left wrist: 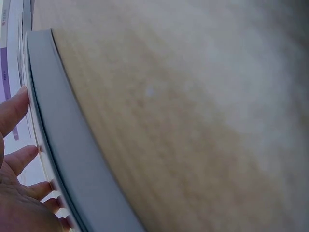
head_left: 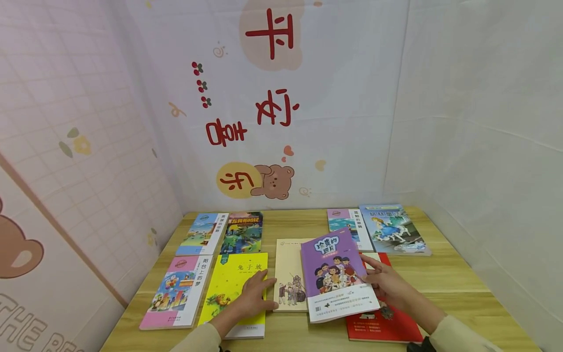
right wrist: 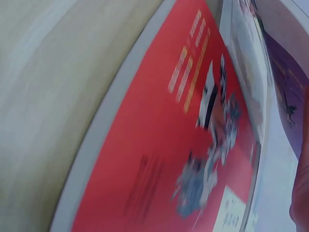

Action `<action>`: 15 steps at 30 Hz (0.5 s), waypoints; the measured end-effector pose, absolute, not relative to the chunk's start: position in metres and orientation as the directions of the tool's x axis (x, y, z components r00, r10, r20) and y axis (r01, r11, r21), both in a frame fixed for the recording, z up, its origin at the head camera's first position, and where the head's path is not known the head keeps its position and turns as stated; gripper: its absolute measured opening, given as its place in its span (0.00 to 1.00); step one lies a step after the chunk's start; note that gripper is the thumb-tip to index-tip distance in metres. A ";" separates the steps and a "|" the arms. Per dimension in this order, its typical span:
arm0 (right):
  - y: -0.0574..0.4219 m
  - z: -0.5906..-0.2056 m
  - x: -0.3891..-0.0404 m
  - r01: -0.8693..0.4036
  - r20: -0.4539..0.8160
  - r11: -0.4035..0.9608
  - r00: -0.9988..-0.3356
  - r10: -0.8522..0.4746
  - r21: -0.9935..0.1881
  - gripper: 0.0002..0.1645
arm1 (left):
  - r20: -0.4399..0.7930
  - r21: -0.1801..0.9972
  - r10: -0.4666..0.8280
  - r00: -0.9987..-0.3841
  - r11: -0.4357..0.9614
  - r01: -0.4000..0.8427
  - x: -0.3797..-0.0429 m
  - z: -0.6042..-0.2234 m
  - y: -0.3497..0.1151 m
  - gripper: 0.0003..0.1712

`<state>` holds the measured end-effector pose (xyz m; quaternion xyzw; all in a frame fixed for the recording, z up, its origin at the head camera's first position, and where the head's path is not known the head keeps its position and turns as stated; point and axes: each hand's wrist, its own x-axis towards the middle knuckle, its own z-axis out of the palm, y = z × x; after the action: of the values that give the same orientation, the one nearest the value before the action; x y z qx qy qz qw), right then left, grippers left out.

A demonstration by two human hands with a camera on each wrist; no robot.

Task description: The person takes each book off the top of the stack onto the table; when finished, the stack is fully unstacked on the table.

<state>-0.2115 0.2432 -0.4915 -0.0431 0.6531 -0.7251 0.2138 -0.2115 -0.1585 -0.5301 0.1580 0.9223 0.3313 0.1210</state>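
A purple picture-cover book (head_left: 330,274) lies tilted over a cream book (head_left: 288,274) and a red book (head_left: 382,320), with its cover up. My right hand (head_left: 389,286) grips its right edge, thumb on the cover side. In the right wrist view the red book (right wrist: 164,116) fills the middle, and part of the hand shows at the right border. My left hand (head_left: 252,298) is over the right side of a yellow book (head_left: 237,278), its spread fingertips reaching the cream book's left edge. The left wrist view shows those fingers (left wrist: 21,159) beside a book's edge.
A pink book (head_left: 171,293) lies left of the yellow one. Behind are a blue book (head_left: 200,234), a dark green book (head_left: 242,232), a teal-cover book (head_left: 349,222) and a fairy-tale book (head_left: 393,230). White patterned cloth (head_left: 343,122) walls the wooden table (head_left: 466,293).
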 end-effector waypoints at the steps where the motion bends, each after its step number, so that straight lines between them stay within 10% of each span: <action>1: 0.248 -0.492 -0.211 0.250 -0.212 -0.057 -0.903 -0.374 -0.966 0.47 | -0.118 0.650 0.372 -0.921 0.730 0.211 -0.212 -0.530 -0.159 0.37; 15: 0.322 -0.497 -0.197 0.269 -0.190 -0.123 -0.876 -0.442 -0.955 0.50 | -0.128 0.657 0.380 -0.916 0.725 0.209 -0.213 -0.531 -0.160 0.38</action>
<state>-0.1974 0.3216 -0.4971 -0.0702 0.6180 -0.7459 0.2384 -0.2125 -0.1599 -0.5310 0.1599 0.9198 0.3348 0.1276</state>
